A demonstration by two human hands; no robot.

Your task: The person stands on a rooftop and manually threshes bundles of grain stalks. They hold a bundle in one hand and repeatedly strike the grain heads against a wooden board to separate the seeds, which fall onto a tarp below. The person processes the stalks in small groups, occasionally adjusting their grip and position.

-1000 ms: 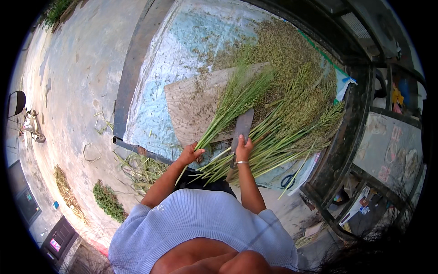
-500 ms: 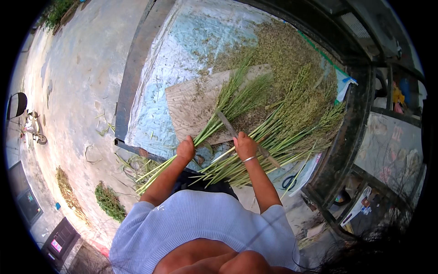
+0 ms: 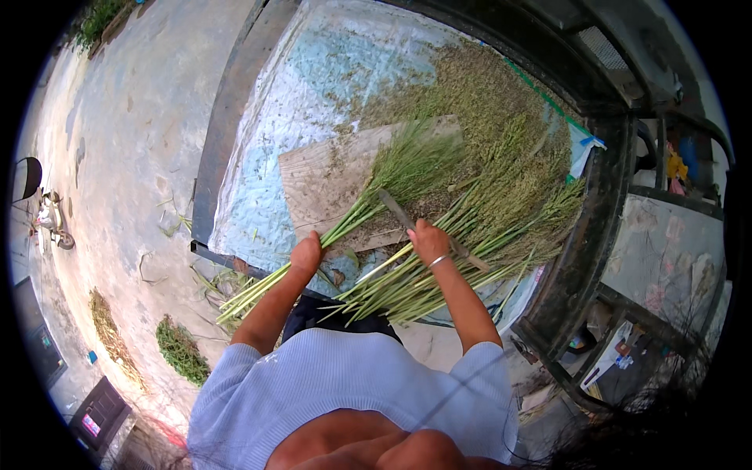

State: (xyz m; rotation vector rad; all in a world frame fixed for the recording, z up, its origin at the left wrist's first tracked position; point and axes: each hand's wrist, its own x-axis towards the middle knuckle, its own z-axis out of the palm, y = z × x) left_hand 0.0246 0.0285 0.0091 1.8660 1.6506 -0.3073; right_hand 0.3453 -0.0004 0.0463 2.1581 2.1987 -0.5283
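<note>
My left hand (image 3: 306,251) is closed around the stems of a bundle of green grain stalks (image 3: 352,215). Their feathery heads spread over a brown wooden board (image 3: 317,182), while the cut ends stick out past my left forearm. In my right hand (image 3: 428,241) is a long flat wooden stick (image 3: 397,208), gripped around its middle. Its upper end lies beside or against the bundle; I cannot tell whether they touch. Below my right hand, more cut stalks (image 3: 392,296) lie in a heap, heads toward the far right.
A pale blue-white sheet (image 3: 262,168) lies under the board, strewn with loose seed heads (image 3: 478,86). A dark metal frame (image 3: 597,227) borders it on the right. On the concrete at left are a green plant heap (image 3: 182,348), a dry stalk heap (image 3: 112,333) and a motorbike (image 3: 52,223).
The bundle's heads have dropped lower and fanned out over the board. My left hand has shifted slightly left; my right hand and the stick have moved slightly right.
</note>
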